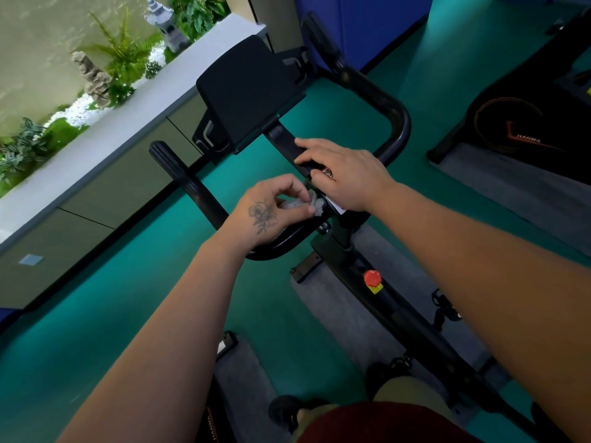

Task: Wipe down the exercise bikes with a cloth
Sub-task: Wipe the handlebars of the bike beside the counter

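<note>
Exercise bike [348,251]: black tubular frame, seen from above at the centre of the scene. A looped handlebar [395,123] of matte black tube is carried, with ribbed grips at the left and far ends. A flat, black, roughly rectangular console [246,87] is mounted at the far side. A red round knob [372,278] over a yellow tag is set on the nearer frame tube.

Cloth [311,203]: small, white, crumpled wad with a fuzzy texture, located at the handlebar's central stem and pinched between thumb and curled fingers [295,190] of the left hand [271,209].

Right hand [345,171]: laid palm-down over the central bar just right of the cloth, fingers extended and close together, pressed flat.

Floor [96,314]: smooth teal surface, with grey textured mats [323,302] under the bike.

Second bike [524,129]: black body with orange lettering, at the far right.
</note>
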`<move>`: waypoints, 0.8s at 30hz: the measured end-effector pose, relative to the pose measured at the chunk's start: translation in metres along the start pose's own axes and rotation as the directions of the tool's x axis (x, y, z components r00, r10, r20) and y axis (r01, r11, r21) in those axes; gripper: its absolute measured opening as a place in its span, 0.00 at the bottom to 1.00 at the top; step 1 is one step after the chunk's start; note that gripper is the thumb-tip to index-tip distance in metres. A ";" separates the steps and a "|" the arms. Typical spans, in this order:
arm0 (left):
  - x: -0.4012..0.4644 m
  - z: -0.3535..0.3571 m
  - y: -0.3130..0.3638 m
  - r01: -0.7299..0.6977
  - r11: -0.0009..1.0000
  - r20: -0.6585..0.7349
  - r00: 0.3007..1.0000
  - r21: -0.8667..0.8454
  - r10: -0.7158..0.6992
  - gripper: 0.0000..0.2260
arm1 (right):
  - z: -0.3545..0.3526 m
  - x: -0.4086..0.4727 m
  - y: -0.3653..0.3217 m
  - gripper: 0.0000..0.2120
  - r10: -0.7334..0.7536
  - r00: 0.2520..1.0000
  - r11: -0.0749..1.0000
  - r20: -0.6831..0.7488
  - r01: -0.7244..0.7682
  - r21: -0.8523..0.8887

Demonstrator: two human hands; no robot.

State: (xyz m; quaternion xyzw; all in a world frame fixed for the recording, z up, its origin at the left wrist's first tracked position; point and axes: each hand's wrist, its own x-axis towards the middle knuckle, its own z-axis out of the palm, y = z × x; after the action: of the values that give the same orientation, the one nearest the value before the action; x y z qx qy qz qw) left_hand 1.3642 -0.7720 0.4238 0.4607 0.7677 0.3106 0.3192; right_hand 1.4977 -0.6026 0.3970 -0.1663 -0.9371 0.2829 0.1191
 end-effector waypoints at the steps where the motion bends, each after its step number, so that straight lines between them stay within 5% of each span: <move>1: -0.003 -0.002 -0.003 0.009 1.000 0.006 1.000 -0.007 -0.009 0.08 | 0.000 0.000 0.000 0.19 0.002 1.000 1.000 0.001 -0.002 0.003; 9: -0.033 -0.033 -0.007 -0.002 0.966 0.091 0.996 0.257 -0.022 0.07 | 0.000 0.000 0.000 0.19 0.019 1.000 1.000 0.015 -0.019 0.006; 15: -0.018 -0.018 0.005 -0.071 0.984 0.095 0.994 0.163 0.056 0.07 | -0.002 -0.001 -0.004 0.20 0.044 0.999 0.999 0.019 -0.044 -0.010; 24: -0.042 -0.044 -0.011 -0.120 0.943 0.144 0.986 0.312 0.078 0.08 | -0.001 -0.003 -0.011 0.19 0.057 0.998 0.997 0.016 -0.056 -0.047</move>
State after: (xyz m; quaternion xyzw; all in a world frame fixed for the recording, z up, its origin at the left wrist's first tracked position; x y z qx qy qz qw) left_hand 1.3400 -0.8223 0.4500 0.5636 0.7612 0.1672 0.2738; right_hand 1.4979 -0.6124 0.4037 -0.1930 -0.9393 0.2658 0.0991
